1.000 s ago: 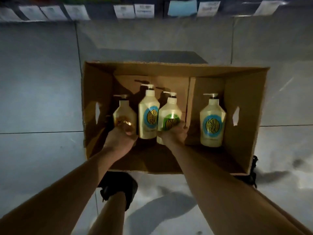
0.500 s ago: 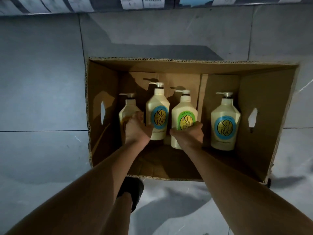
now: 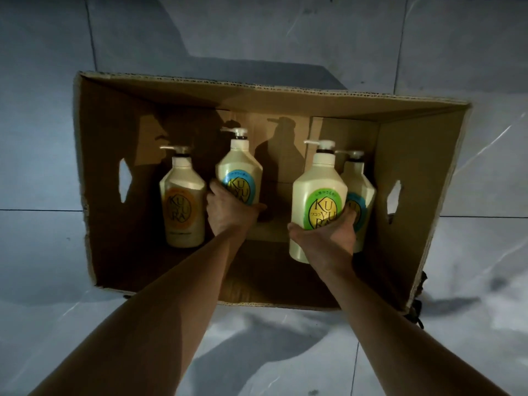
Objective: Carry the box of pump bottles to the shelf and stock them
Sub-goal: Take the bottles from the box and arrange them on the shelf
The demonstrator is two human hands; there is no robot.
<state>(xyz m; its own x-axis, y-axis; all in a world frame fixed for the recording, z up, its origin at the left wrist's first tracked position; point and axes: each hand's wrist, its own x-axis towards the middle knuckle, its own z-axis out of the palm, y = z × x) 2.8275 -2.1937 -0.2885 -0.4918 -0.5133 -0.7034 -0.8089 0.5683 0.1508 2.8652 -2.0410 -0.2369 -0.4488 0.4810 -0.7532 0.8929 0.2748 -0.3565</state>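
An open cardboard box (image 3: 414,178) sits on the grey tiled floor with several cream pump bottles in it. My left hand (image 3: 228,210) grips the blue-label bottle (image 3: 238,167) near the middle. My right hand (image 3: 325,232) grips the green-label bottle (image 3: 317,192), raised off the box bottom and in front of another blue-label bottle (image 3: 358,190) at the right. An orange-label bottle (image 3: 183,198) stands untouched at the left.
Grey floor tiles (image 3: 43,138) surround the box. The box has hand-hole cutouts in its left wall (image 3: 123,180) and right wall (image 3: 394,197). A dark shoe (image 3: 418,307) peeks out by the box's near right corner.
My left hand has left the orange-label bottle and taken the blue-label one. My right hand has lifted the green-label bottle rightward, toward me. The view has dropped; the shelf edge is gone.
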